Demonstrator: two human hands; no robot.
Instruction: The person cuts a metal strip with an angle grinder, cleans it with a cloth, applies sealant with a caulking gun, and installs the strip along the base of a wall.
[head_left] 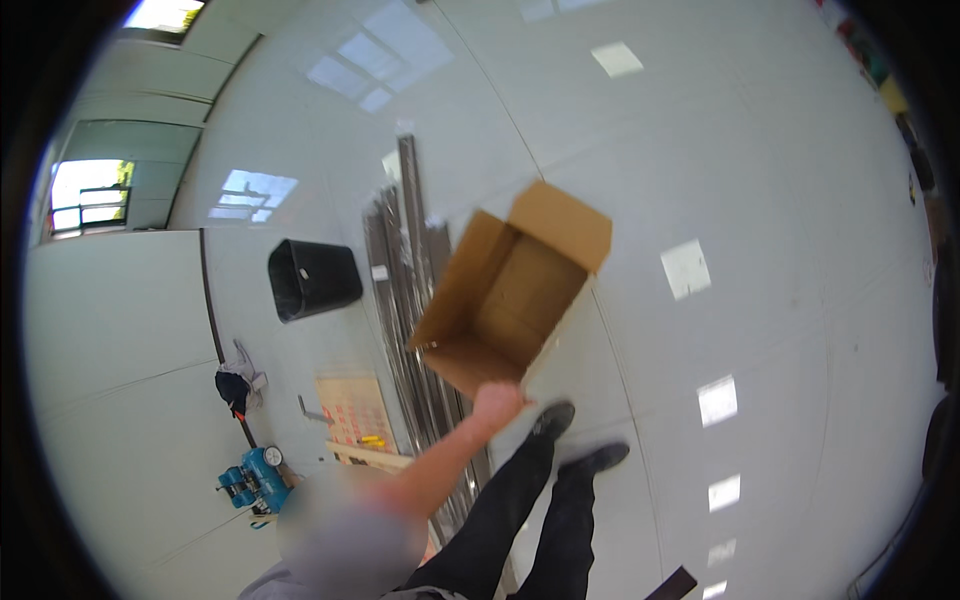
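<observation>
My left hand point(498, 404) is closed on the near edge of an open cardboard box point(535, 290). The box is tilted so its bare brown inside faces me, and one flap point(565, 222) stands out at the far end. My bare left forearm reaches up to it from the lower left, out of a grey sleeve. My right hand is outside the picture. At the lower edge shows the end of a dark brown strip point(674, 584); what holds or supports it is hidden.
Long plastic-wrapped dark profiles point(400, 300) lie on the glossy floor beside the box. Further left are a black bin point(318, 280) on its side, a wooden board point(355, 405), a blue compressor point(258, 482) and a cloth heap point(238, 385) by the wall. My black shoes point(552, 418) stand just below the box.
</observation>
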